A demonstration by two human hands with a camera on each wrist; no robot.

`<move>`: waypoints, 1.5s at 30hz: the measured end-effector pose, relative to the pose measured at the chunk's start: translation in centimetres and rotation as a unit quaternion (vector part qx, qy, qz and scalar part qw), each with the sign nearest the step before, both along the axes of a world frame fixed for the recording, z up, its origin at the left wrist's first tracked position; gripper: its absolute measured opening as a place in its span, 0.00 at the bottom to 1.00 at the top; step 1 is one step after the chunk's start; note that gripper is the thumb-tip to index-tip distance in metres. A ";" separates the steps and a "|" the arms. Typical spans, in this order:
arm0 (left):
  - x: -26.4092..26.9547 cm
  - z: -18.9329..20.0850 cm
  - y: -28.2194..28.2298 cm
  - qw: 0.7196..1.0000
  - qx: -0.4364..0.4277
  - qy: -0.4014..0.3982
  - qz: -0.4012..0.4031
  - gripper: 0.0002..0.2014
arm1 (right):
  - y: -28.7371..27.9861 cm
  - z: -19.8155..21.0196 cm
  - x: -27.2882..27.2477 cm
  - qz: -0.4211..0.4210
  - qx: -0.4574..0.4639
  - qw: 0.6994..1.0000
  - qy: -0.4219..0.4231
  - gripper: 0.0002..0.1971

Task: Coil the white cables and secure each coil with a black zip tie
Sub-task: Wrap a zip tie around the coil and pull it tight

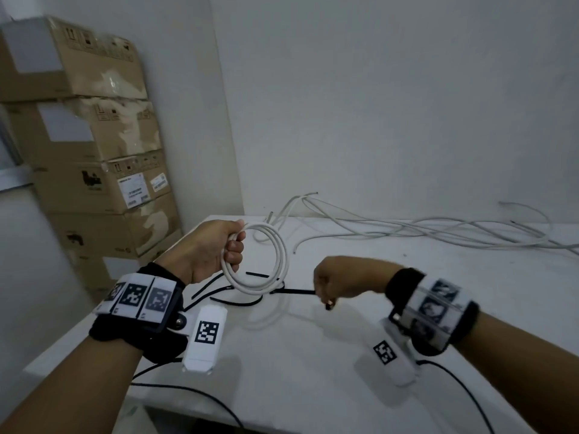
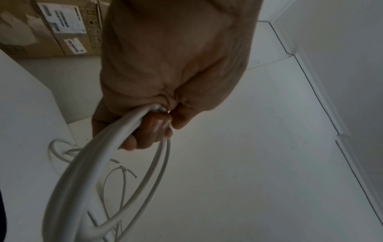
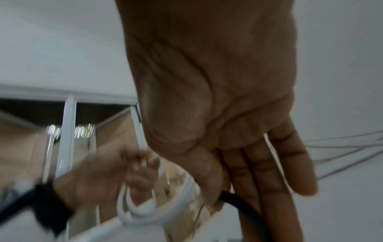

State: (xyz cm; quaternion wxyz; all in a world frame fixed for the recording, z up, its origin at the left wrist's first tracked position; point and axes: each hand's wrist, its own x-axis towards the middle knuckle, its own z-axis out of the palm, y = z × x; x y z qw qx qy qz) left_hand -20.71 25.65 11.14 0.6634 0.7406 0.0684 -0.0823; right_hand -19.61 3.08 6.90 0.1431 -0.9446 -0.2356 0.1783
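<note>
**Holding a coil over the table**

Gripping the coiled white cable (image 1: 261,261) in a closed fist, the left hand (image 1: 203,250) holds it upright above the white table (image 1: 313,355). At three o'clock of the coil, the right hand (image 1: 340,281) pinches a black zip tie (image 1: 294,291) between thumb and fingers. Loose white cables (image 1: 438,233) sprawl at one o'clock.

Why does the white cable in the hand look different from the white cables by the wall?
The coiled cable is wound into neat round loops; the loose cables sprawl in long tangled lines. The coil is held up by the left hand; the loose ones lie on the table. Both are white.
</note>
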 end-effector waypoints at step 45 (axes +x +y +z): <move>2.4 -1.0 -16.3 0.990 0.090 -0.020 -0.108 0.16 | -6.4 -1.5 -1.5 -0.241 0.585 0.774 0.000 0.12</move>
